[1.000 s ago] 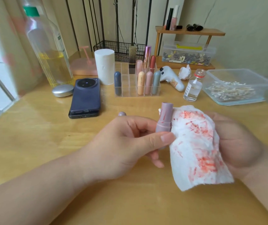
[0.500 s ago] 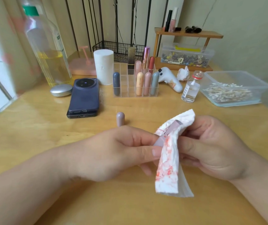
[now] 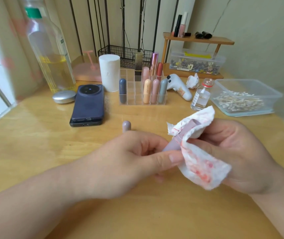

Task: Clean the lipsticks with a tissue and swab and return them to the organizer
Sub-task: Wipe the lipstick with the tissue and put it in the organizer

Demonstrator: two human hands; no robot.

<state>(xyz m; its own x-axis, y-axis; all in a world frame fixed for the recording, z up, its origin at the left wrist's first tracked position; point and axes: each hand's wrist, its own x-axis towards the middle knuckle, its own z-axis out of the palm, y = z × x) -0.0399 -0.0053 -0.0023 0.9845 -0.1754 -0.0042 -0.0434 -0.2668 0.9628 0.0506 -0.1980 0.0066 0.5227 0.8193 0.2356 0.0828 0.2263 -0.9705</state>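
My left hand [image 3: 130,163] pinches the base of an uncapped mauve lipstick [image 3: 174,144], tilted up to the right. My right hand [image 3: 237,152] grips a white tissue [image 3: 199,163] stained red and wraps it round the lipstick's upper end, whose tip peeks out at the top. The lipstick's mauve cap [image 3: 126,125] stands on the table just behind my left hand. The clear organizer [image 3: 130,87] at the back holds several lipsticks upright. A clear box of cotton swabs [image 3: 244,99] sits at the right.
Two stacked phones [image 3: 87,104] lie left of the organizer, beside a silver disc [image 3: 63,97] and a large oil bottle [image 3: 51,54]. A tissue roll [image 3: 109,73], a small glass vial [image 3: 200,95], a white handheld device [image 3: 179,87] and a wooden shelf [image 3: 198,40] stand behind.
The lipstick has tipped from upright to slanting right. My right hand has folded the flat tissue round its upper part.
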